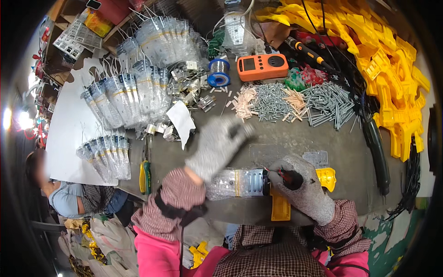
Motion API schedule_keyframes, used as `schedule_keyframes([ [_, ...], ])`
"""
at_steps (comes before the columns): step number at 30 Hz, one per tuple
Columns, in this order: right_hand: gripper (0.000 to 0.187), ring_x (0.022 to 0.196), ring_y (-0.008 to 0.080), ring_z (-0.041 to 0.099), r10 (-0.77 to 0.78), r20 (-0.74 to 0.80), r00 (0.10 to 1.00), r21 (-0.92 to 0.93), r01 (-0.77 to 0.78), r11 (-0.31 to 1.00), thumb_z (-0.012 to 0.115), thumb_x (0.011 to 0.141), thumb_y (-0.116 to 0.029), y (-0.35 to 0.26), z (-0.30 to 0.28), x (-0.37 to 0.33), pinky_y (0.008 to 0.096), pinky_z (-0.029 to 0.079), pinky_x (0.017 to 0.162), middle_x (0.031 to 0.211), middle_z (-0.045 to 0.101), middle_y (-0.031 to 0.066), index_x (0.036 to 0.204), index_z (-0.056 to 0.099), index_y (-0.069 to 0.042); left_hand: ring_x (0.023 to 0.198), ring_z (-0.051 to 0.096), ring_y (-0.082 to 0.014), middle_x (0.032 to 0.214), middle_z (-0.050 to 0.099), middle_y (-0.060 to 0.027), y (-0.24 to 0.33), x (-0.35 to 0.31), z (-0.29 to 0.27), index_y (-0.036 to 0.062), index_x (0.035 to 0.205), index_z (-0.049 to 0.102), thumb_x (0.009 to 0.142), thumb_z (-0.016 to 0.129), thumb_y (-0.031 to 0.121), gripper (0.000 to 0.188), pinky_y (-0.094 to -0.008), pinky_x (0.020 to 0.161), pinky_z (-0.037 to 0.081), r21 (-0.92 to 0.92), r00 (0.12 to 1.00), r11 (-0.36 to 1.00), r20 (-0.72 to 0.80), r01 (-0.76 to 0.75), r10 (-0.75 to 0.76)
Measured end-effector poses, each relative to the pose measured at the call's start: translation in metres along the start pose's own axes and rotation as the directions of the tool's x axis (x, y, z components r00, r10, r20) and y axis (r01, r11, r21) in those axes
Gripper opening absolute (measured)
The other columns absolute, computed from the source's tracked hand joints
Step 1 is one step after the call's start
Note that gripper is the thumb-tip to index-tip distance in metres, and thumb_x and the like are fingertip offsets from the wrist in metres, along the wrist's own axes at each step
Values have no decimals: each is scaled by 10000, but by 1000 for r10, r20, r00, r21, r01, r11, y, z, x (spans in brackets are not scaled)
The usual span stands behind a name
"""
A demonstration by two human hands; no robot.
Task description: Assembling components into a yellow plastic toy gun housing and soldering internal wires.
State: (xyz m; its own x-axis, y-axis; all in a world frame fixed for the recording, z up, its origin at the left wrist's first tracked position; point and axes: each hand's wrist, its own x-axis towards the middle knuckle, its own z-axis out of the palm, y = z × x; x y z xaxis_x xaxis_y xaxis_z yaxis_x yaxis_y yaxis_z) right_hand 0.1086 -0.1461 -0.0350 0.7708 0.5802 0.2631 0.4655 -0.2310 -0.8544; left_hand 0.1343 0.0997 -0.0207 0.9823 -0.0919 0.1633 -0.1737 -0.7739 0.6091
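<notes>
My left hand (217,147), in a grey knit glove, is raised over the bench, smeared by motion; its fingers do not show clearly. In front of me lies a clear bubble-wrapped piece (224,184) with an orange band and a blue-grey ribbed section, ending in a dark rim. At that rim my gloved right hand (302,187) is closed, with thin reddish wires (278,171) at its fingertips. A yellow plastic housing (280,207) lies under this hand, partly hidden by it; yellow plastic (326,179) also shows on its far side.
Bundles of wrapped pieces (122,94) fill the left. Behind are metal parts (187,85), a solder spool (218,73), an orange meter (262,67) and screw piles (327,104). Yellow housings (392,83) heap at right beside a black corded tool (376,157). Green-yellow pliers (145,175) lie left.
</notes>
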Motion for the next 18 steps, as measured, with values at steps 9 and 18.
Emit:
schedule_keyframes([
  [9, 151, 830, 340, 642, 108, 46, 993, 8, -108, 994, 717, 830, -82, -5, 4, 6, 417, 506, 734, 880, 656, 130, 973, 669, -64, 963, 661, -368, 1039, 662, -171, -62, 66, -7, 41, 1008, 667, 860, 671, 172, 198, -478, 809, 542, 537, 988, 831, -33, 146, -153],
  [18, 110, 825, 319, 643, 109, 16, 994, 68, -110, 992, 692, 873, -78, -1, 2, 5, 394, 510, 732, 880, 660, 118, 979, 672, -60, 912, 574, -66, 960, 611, 0, 14, -14, -19, 61, 1032, 597, 919, 613, 58, 114, -252, 808, 476, -580, 963, 771, 120, 264, -240],
])
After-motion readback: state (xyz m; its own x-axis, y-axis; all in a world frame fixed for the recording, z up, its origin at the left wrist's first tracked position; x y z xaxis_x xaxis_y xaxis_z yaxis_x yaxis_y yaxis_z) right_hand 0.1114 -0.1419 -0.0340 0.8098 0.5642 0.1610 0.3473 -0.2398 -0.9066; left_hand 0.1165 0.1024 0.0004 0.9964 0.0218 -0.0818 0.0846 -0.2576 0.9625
